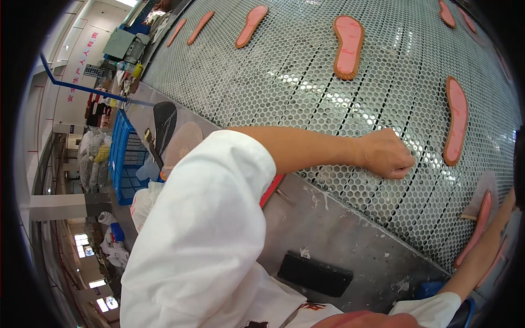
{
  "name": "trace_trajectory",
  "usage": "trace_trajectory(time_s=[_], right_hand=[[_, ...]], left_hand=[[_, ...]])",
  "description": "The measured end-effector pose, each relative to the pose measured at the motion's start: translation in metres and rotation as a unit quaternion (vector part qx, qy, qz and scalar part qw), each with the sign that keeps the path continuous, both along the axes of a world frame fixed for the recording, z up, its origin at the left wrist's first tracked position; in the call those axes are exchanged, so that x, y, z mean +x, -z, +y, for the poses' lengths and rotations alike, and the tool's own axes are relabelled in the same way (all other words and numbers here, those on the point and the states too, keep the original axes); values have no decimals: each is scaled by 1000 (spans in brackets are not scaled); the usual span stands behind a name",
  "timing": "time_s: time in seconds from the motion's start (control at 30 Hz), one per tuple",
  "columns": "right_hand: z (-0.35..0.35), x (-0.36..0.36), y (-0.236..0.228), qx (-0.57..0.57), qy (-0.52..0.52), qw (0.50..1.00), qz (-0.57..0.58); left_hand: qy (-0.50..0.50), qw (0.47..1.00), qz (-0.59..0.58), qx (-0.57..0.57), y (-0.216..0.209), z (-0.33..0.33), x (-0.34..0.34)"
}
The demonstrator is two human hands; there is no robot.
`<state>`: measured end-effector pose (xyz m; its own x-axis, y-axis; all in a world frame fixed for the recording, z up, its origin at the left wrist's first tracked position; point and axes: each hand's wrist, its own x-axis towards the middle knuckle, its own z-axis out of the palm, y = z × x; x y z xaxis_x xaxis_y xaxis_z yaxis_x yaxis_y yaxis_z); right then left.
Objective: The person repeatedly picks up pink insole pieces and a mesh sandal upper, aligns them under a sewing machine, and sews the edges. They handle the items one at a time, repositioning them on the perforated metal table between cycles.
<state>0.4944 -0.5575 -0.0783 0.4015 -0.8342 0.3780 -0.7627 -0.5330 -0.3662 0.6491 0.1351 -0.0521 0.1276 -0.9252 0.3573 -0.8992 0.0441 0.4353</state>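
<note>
My left hand [387, 154] is curled into a fist, knuckles toward the right, on a perforated metal conveyor [306, 109]. Nothing sticks out of its fingers. To its right lies a pink insole with a brown edge [456, 121], apart from the hand. Another pink insole [348, 46] lies farther off. At the lower right my right forearm reaches up to the picture's edge, and that hand is out of view. Beside this forearm are a pink insole seen edge-on [477, 232] and a greyish, see-through sole-shaped piece [484, 188].
More pink insoles [251, 26] lie across the far conveyor. A black block [315, 274] sits on the grey metal ledge [328, 229] near my body. Left of the conveyor are a black sole [164, 124], a beige sole-shaped piece [183, 143] and a blue crate [130, 158].
</note>
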Motion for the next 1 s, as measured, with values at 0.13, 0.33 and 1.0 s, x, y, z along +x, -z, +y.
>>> trace_trajectory(time_s=[0.13,0.33,1.0], right_hand=[[77,28,-16,125,-49,969,-208],[349,71,-57,570,-330,596,-459],[851,-150,-105,146,-307,903,-264]], left_hand=[[0,1000,6,2,3,-5,-1],[-25,999,-30,-38,13,-4,1],[-53,740,658,-130,-88,229,-149]])
